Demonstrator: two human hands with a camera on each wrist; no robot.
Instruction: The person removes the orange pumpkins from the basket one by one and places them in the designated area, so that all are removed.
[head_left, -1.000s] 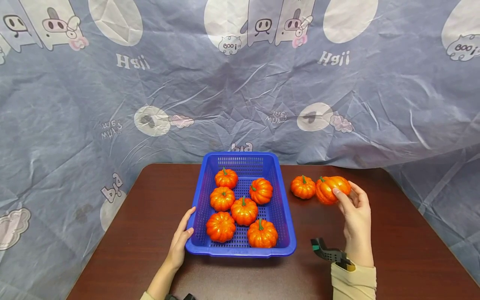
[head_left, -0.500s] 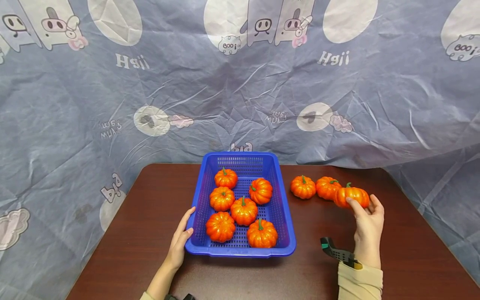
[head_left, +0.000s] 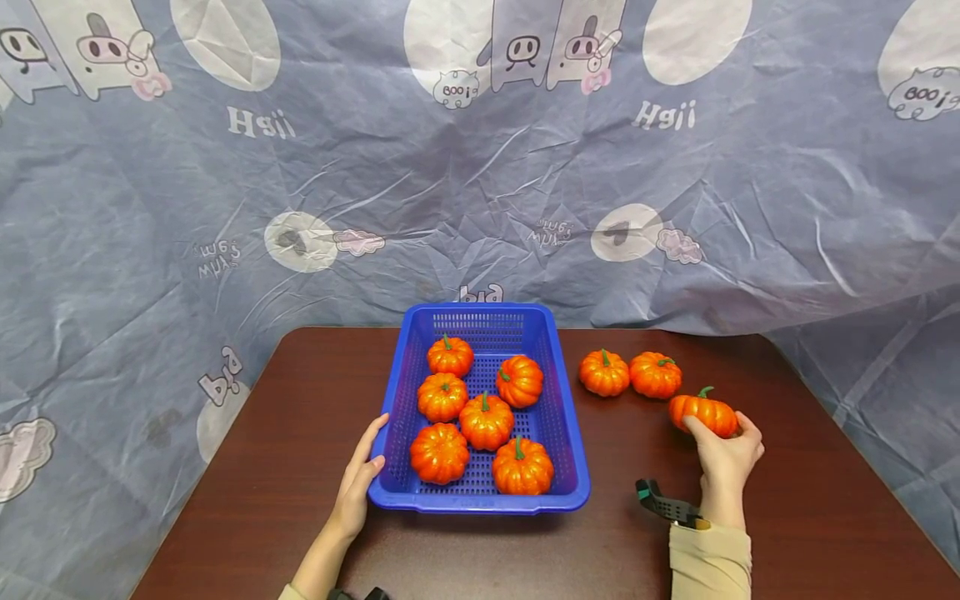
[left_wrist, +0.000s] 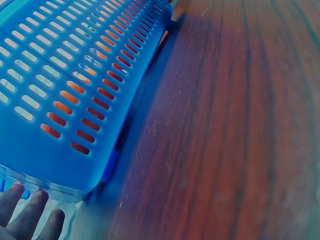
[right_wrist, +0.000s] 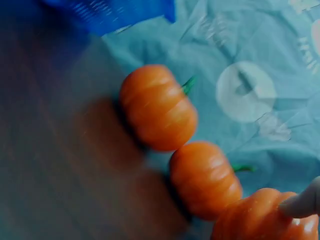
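Observation:
A small orange pumpkin with a green stem is held by my right hand, thumb on the near side and fingers at its right. In the right wrist view, a fingertip presses that pumpkin at the lower right. Two more pumpkins, one left and one right, sit side by side farther back on the table. My left hand rests against the left rim of a blue plastic basket, its fingers fairly straight. Its fingers show beside the basket's slotted wall in the left wrist view.
Several pumpkins lie spread inside the basket. A dark brown wooden table carries everything. Behind its far edge hangs a wrinkled grey-blue cloth with cartoon prints.
My right hand has carried its pumpkin right and toward the near side, away from the two other pumpkins, and lowered it. The left hand and the basket have stayed put.

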